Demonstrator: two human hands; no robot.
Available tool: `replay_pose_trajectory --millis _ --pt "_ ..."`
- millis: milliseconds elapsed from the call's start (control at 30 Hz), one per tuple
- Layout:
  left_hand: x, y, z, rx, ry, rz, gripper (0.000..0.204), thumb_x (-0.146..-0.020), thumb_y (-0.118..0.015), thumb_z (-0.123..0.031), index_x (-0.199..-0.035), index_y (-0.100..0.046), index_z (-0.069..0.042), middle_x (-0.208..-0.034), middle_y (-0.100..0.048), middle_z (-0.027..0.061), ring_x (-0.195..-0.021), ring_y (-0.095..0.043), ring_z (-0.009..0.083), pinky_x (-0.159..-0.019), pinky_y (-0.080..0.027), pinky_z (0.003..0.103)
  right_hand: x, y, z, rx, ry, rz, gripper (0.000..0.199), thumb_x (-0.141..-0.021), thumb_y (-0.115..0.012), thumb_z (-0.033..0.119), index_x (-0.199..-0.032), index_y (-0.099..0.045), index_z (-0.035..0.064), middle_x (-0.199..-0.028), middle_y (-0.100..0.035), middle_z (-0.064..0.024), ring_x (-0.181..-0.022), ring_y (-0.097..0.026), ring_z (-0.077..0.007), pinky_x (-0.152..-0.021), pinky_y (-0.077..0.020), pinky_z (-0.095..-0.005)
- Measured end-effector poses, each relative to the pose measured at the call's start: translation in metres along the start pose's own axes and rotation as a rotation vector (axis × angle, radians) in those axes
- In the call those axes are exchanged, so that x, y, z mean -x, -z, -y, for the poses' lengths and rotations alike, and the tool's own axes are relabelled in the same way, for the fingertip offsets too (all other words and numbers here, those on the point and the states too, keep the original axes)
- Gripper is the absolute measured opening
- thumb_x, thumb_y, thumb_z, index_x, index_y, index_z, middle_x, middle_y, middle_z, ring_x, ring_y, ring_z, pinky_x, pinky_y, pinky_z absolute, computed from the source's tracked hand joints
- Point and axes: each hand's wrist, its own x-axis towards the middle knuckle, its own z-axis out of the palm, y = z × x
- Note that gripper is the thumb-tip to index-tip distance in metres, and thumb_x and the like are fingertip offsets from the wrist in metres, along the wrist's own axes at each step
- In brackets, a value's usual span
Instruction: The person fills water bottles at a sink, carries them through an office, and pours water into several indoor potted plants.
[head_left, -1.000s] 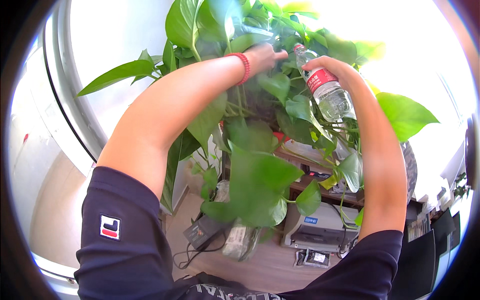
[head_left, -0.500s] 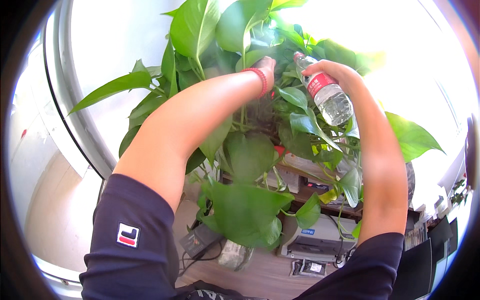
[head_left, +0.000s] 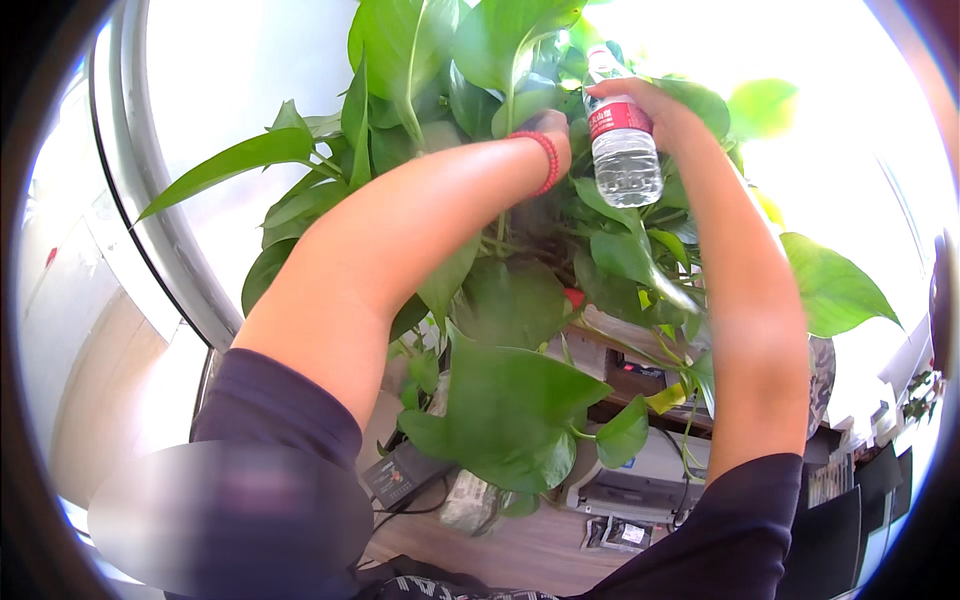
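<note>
The clear plastic bottle with a red label (head_left: pixel 627 165) sits in the grip of the right hand (head_left: pixel 665 112), whose fingers and thumb are closed around its upper part, its base pointing toward the person. Near it, the left hand (head_left: pixel 552 130) reaches among the leaves of the green plant (head_left: pixel 510 400), its fingers hidden, so I cannot tell their state. Beyond the foliage, a grey printer (head_left: pixel 625 492) shows below.

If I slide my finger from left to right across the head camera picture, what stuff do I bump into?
Curved grey frame → red beaded bracelet → left hand → clear bottle with a red label → big green leaf on the far right.
</note>
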Motion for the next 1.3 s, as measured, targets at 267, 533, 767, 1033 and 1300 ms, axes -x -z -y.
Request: replay_pose_trajectory --millis 267,533,767,1033,1300 --pt "-0.070 -0.039 -0.045 0.154 0.277 -0.213 0.015 -0.078 -0.055 -0.024 -0.083 -0.064 -0.014 -0.066 -0.051 0.0016 -0.054 -0.051 0.0174 -0.054 -0.052 0.049 -0.001 -0.013 -0.018 -0.391 0.244 0.116 0.031 -0.077 -0.065 0.013 -0.102 -0.051 0.0006 -0.081 -0.060 -0.0116 -0.064 -0.061 -0.0214 -0.057 -0.0541 -0.0345" --pt "-0.065 -0.026 -0.042 0.237 0.245 -0.041 0.025 -0.079 -0.057 -0.029 -0.096 -0.066 -0.012 -0.077 -0.062 0.0047 -0.062 -0.060 0.0228 -0.060 -0.054 0.050 -0.025 -0.002 -0.028 -0.382 0.059 0.245 0.034 -0.079 -0.063 0.019 -0.103 -0.050 -0.0014 -0.083 -0.061 -0.0145 -0.068 -0.062 -0.0246 -0.064 -0.0545 -0.0393" --pt "-0.028 -0.003 -0.014 0.420 0.280 0.108 0.012 -0.073 -0.067 -0.020 -0.085 -0.067 -0.022 -0.070 -0.052 -0.0079 -0.064 -0.054 0.0079 -0.058 -0.049 0.034 -0.016 0.032 -0.047 -0.212 -0.027 0.191 0.034 -0.073 -0.068 0.018 -0.098 -0.051 0.0009 -0.078 -0.061 -0.0102 -0.062 -0.061 -0.0195 -0.058 -0.0535 -0.0343" --pt "0.001 -0.014 0.016 0.567 0.093 0.118 0.032 -0.082 -0.055 -0.034 -0.108 -0.064 -0.017 -0.105 -0.063 0.0047 -0.096 -0.060 0.0211 -0.075 -0.051 0.035 0.010 0.049 -0.041 0.033 -0.153 0.166 0.038 -0.069 -0.073 0.026 -0.093 -0.055 0.0019 -0.077 -0.063 -0.0081 -0.058 -0.062 -0.0157 -0.054 -0.0544 -0.0302" --pt "0.021 -0.009 0.024 0.433 -0.002 0.129 0.035 -0.082 -0.053 -0.034 -0.105 -0.065 -0.012 -0.106 -0.064 0.0084 -0.099 -0.061 0.0242 -0.076 -0.050 0.036 0.014 0.056 -0.048 0.140 -0.208 0.164 0.047 -0.063 -0.076 0.028 -0.095 -0.055 0.0018 -0.077 -0.063 -0.0089 -0.056 -0.061 -0.0164 -0.053 -0.0540 -0.0309"
